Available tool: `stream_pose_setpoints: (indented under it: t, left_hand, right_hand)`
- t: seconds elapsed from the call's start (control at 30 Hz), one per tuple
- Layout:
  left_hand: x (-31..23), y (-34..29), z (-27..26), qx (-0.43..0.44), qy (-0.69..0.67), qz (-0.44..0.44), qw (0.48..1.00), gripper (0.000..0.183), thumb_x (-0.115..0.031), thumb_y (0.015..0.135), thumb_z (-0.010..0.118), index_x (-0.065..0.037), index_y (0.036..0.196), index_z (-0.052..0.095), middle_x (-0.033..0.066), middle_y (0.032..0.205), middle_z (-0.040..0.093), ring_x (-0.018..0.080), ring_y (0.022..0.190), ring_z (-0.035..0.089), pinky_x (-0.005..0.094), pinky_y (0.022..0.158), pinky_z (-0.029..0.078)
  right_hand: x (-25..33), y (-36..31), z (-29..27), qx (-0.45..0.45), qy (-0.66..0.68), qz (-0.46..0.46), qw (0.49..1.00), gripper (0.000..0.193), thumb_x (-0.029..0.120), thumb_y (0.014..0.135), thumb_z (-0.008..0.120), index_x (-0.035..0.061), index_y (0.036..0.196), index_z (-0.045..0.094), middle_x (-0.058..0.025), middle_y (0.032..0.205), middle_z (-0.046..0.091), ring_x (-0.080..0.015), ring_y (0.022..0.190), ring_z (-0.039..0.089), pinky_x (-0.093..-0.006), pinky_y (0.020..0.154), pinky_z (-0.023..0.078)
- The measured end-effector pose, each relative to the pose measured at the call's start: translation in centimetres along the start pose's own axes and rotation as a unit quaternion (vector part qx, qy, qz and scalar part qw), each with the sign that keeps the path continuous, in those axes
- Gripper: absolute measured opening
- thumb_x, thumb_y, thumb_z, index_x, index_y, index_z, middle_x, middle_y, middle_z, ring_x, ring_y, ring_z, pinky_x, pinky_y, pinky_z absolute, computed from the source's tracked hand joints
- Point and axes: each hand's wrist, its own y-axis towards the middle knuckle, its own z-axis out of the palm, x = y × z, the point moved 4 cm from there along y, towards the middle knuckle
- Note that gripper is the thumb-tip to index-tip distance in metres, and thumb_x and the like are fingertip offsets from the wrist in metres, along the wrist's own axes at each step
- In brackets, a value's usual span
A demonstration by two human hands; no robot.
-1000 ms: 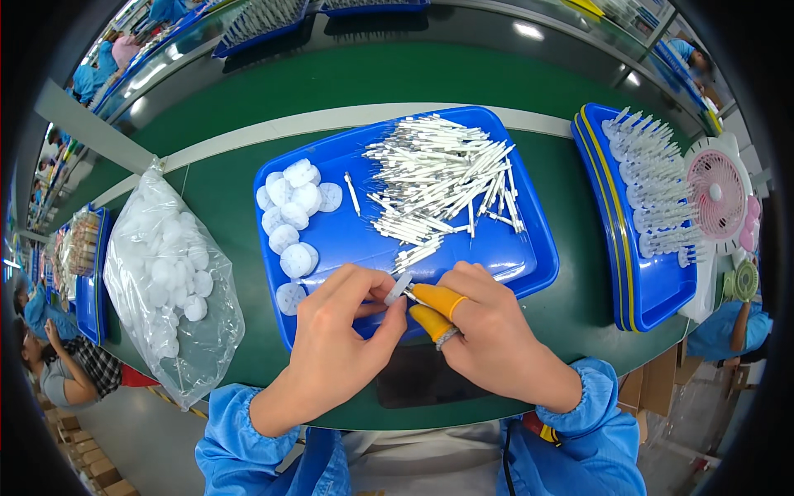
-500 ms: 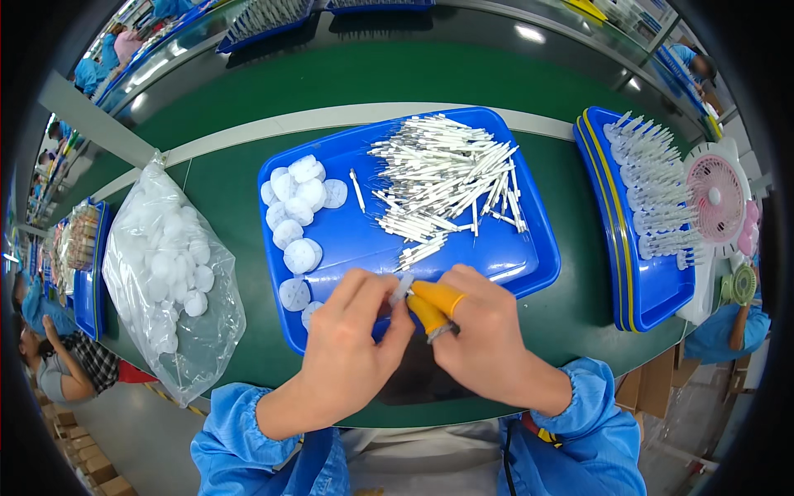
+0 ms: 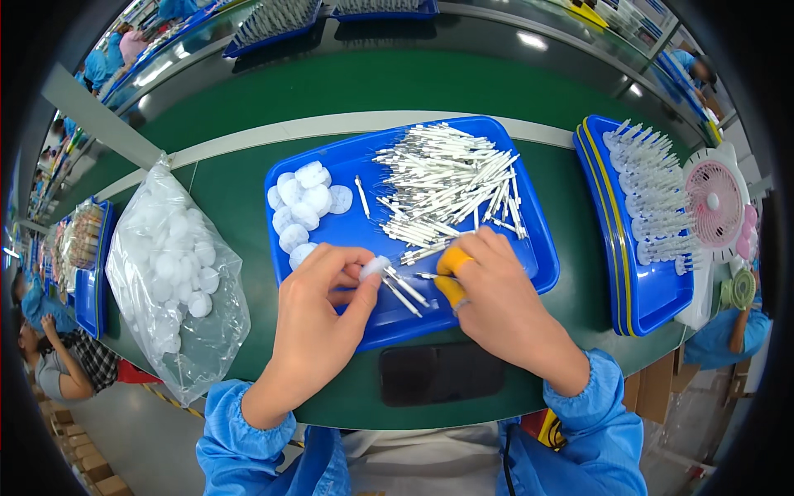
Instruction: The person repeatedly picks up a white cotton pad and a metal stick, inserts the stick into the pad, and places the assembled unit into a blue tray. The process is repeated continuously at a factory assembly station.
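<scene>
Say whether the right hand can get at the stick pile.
Probably yes: the pile lies open just beyond the right hand, with nothing between, though its fingers appear to pinch one stick.

A dark rectangular phone (image 3: 441,374) lies flat on the green desk (image 3: 240,207), near its front edge. To the right stands a white fan (image 3: 713,198) with a pink grille — a small green fan (image 3: 743,285) just below it. A pale post (image 3: 103,116) slants at upper left; beyond the desk are cardboard boxes (image 3: 657,380) and a person in a checked top (image 3: 91,362).
</scene>
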Motion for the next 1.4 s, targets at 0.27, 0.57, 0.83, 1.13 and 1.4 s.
stream_pose_setpoints:
  t: [0.27,0.57,0.83,1.13,1.4]
  left_hand:
    - [-0.5,-0.6,1.1,0.037,0.022,0.065,0.997,0.015,0.003,0.093,0.075,0.003,0.108,0.072,0.0113,0.099,0.067,0.021,0.087,0.074,0.034,0.076,0.067]
    - [-0.5,-0.9,1.7,0.023,0.039,0.077,0.996,0.017,0.005,0.091,0.077,0.005,0.107,0.072,0.0106,0.096,0.07,0.0164,0.084,0.073,0.0313,0.073,0.066]
    - [-0.5,-1.0,1.8,0.031,0.038,0.069,0.996,0.015,0.006,0.089,0.078,0.006,0.101,0.07,0.0103,0.095,0.072,0.0141,0.085,0.074,0.0314,0.074,0.068]
    - [-0.9,-1.6,2.0,0.009,0.062,0.135,0.989,0.018,0.003,0.086,0.077,0.003,0.103,0.07,0.015,0.092,0.067,0.0281,0.079,0.075,0.0362,0.069,0.065]
    - [0.1,-2.0,2.3,0.018,0.106,0.127,0.986,0.019,0.001,0.089,0.075,0.002,0.106,0.069,0.0152,0.093,0.065,0.0316,0.076,0.073,0.0393,0.064,0.06]
  right_hand:
    - [1.5,-1.5,-0.6,0.029,0.14,-0.048,0.989,0.04,-0.009,0.066,0.072,-0.0079,0.105,0.074,-0.0131,0.102,0.06,-0.0319,0.095,0.057,-0.0433,0.083,0.043]
    - [0.6,-1.4,-0.2,0.015,0.106,-0.033,0.994,0.038,-0.008,0.063,0.073,-0.0089,0.101,0.074,-0.0135,0.097,0.06,-0.0323,0.094,0.057,-0.0436,0.081,0.044]
    - [1.7,-1.2,0.3,-0.036,0.114,-0.039,0.992,0.04,-0.013,0.072,0.074,-0.0056,0.112,0.074,-0.0136,0.092,0.062,-0.033,0.084,0.059,-0.0445,0.073,0.042]
    - [2.5,-2.0,0.7,-0.074,0.161,-0.028,0.984,0.023,-0.009,0.06,0.071,-0.0081,0.083,0.067,-0.0162,0.088,0.059,-0.0365,0.082,0.058,-0.0472,0.071,0.045]
    - [2.8,-1.4,1.8,-0.07,0.197,0.04,0.977,0.022,-0.011,0.063,0.069,-0.0084,0.085,0.069,-0.018,0.087,0.059,-0.0391,0.079,0.058,-0.0478,0.071,0.046]
